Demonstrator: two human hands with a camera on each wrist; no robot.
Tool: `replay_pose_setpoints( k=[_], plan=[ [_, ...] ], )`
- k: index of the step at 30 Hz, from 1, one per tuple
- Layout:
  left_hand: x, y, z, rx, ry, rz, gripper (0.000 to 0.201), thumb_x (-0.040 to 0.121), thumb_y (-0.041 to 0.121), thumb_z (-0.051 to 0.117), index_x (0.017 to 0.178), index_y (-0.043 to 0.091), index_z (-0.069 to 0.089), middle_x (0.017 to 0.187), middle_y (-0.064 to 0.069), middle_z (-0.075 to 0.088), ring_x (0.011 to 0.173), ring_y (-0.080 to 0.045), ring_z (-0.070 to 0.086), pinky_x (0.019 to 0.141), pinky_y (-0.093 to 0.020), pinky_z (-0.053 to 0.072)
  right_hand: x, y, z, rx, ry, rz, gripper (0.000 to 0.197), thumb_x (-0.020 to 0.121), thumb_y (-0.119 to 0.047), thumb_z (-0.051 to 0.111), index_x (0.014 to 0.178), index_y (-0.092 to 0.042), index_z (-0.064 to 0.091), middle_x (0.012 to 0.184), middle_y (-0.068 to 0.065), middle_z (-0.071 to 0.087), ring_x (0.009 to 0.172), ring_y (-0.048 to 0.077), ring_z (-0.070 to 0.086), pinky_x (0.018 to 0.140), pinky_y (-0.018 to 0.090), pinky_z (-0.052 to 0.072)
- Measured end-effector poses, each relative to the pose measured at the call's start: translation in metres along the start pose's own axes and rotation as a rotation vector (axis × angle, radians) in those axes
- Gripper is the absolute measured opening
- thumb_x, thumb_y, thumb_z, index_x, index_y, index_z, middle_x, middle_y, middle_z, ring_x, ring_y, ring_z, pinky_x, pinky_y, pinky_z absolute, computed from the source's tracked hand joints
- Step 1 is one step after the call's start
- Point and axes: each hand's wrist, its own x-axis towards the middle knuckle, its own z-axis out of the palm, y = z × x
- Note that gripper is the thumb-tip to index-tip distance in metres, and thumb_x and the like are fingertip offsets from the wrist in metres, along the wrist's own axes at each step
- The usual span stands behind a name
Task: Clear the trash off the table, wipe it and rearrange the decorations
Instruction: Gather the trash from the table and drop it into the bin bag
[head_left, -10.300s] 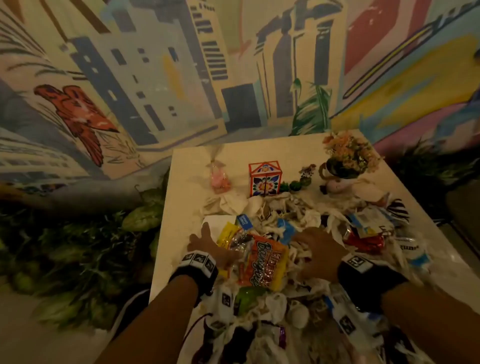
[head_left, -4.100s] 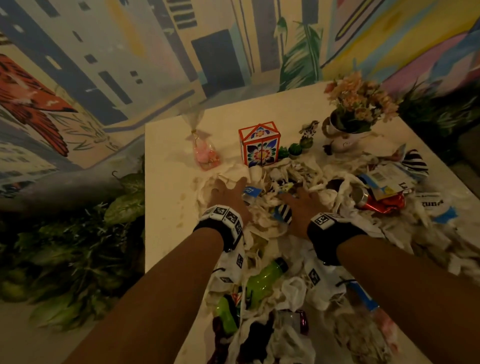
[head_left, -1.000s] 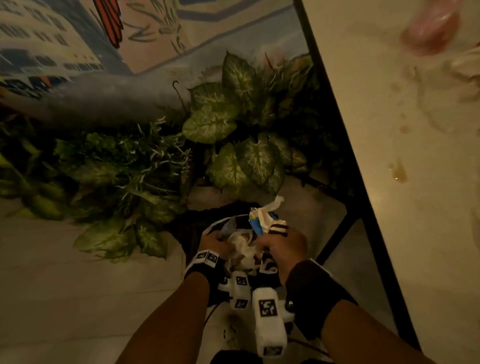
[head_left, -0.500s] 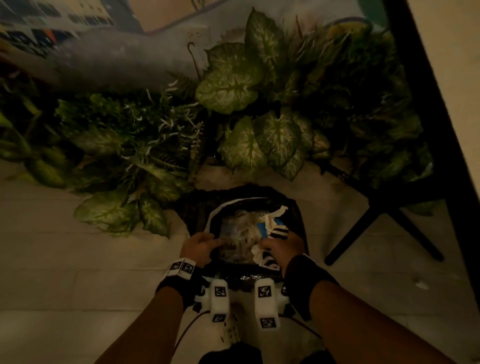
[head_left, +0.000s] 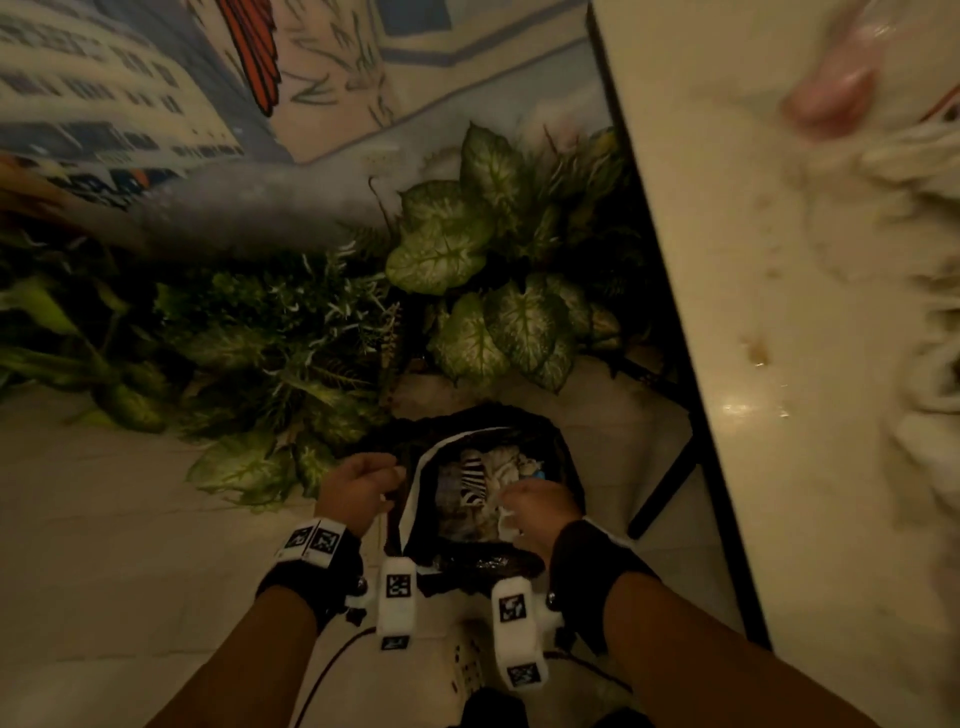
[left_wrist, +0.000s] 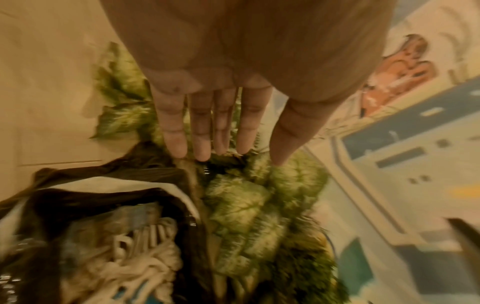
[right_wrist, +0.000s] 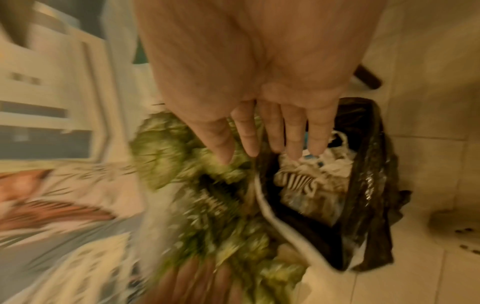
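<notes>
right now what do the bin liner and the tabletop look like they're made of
Bin liner: thin black plastic film, by its look; it is crinkled, folds over the rim and glints in spots. Tabletop: a hard, pale, glossy slab, perhaps marble or a laminate copy; it reflects light and shows stains, but the blur leaves that open.

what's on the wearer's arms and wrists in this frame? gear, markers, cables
Bare forearms, no sleeves. Each wrist has a black wristband: left wristband, right wristband. The left one carries a white strip of square black-and-white fiducial tags. A white block-shaped camera module with similar tags hangs under each wrist: left, right. A thin dark cable trails from the left module.
</notes>
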Motion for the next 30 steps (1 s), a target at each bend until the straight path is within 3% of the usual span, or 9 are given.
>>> replay_pose_setpoints(
  k=[4,7,10,13,15,18,22,26,30],
  plan=[
    [-0.032,0.071,0.015,0.099,-0.036,0.13,0.008,0.082,0.002,0.066,0.086,0.01,0.066,0.084,-0.011,0.067,0.083,-0.026,0.062,0.069,-0.032,0.051,-0.063,-0.038,-0.009,0.031,-0.06,-0.111,0.01,0.087,-0.015,0.061,0.078,-0.017,0.065,0.083,0.003,0.062,0.095,0.029,0.062,0.091,0.04,0.052],
    [-0.057,0.129,0.033,0.218,-0.086,0.257,0.009,0.083,0.005,0.066,0.085,0.014,0.067,0.092,-0.015,0.069,0.082,-0.026,0.064,0.07,-0.035,0.054,-0.114,-0.071,-0.032,0.014,-0.082,-0.265,0.015,0.087,-0.016,0.061,0.074,-0.022,0.063,0.08,0.001,0.064,0.084,0.023,0.065,0.083,0.039,0.056],
    [-0.088,0.185,0.062,0.365,-0.13,0.414,0.011,0.08,0.011,0.069,0.082,0.022,0.067,0.092,-0.013,0.07,0.09,-0.032,0.067,0.081,-0.048,0.056,-0.173,-0.097,-0.074,0.046,-0.072,-0.396,0.007,0.087,-0.013,0.063,0.08,-0.013,0.064,0.075,0.004,0.064,0.067,0.016,0.063,0.071,0.032,0.055],
    [-0.122,0.238,0.104,0.476,-0.175,0.592,0.013,0.077,0.019,0.072,0.081,0.029,0.065,0.09,-0.01,0.071,0.09,-0.029,0.067,0.084,-0.051,0.055,-0.227,-0.109,-0.138,0.031,-0.052,-0.509,0.008,0.086,-0.012,0.064,0.09,-0.005,0.066,0.077,0.012,0.065,0.069,0.017,0.063,0.067,0.031,0.053],
    [-0.15,0.268,0.14,0.554,-0.21,0.724,0.013,0.08,0.019,0.071,0.09,0.026,0.066,0.093,-0.005,0.07,0.091,-0.024,0.066,0.083,-0.046,0.055,-0.254,-0.109,-0.189,-0.001,-0.024,-0.561,0.012,0.086,-0.011,0.064,0.093,-0.001,0.066,0.081,0.019,0.068,0.071,0.019,0.064,0.063,0.029,0.053],
    [-0.184,0.296,0.205,0.633,-0.27,0.841,0.025,0.084,0.016,0.069,0.108,0.012,0.063,0.1,-0.005,0.065,0.089,-0.018,0.06,0.072,-0.022,0.051,-0.279,-0.106,-0.272,-0.043,0.057,-0.609,0.008,0.085,-0.01,0.066,0.089,-0.004,0.069,0.089,0.019,0.072,0.07,0.019,0.067,0.064,0.031,0.054],
    [-0.212,0.304,0.303,0.838,-0.28,0.852,0.055,0.078,0.032,0.074,0.126,0.021,0.052,0.126,-0.006,0.052,0.113,-0.024,0.054,0.086,-0.029,0.044,-0.284,-0.101,-0.387,-0.074,0.193,-0.571,0.008,0.084,-0.014,0.067,0.089,-0.008,0.07,0.086,0.015,0.072,0.073,0.021,0.068,0.066,0.032,0.056],
    [-0.216,0.304,0.393,0.988,-0.33,0.716,0.101,0.065,0.054,0.077,0.147,0.038,0.02,0.157,-0.007,0.011,0.143,-0.029,0.019,0.113,-0.044,0.029,-0.264,-0.097,-0.483,-0.098,0.334,-0.502,0.008,0.085,-0.014,0.067,0.089,-0.008,0.07,0.09,0.017,0.071,0.076,0.023,0.066,0.064,0.032,0.054],
    [-0.218,0.31,0.457,1.113,-0.264,0.529,0.118,0.057,0.068,0.075,0.146,0.048,0.0,0.155,-0.006,-0.027,0.144,-0.039,-0.012,0.116,-0.058,0.012,-0.24,-0.091,-0.546,-0.25,0.512,-0.502,0.008,0.084,-0.018,0.068,0.09,-0.012,0.069,0.097,0.004,0.067,0.083,0.02,0.063,0.07,0.036,0.053]
  ],
)
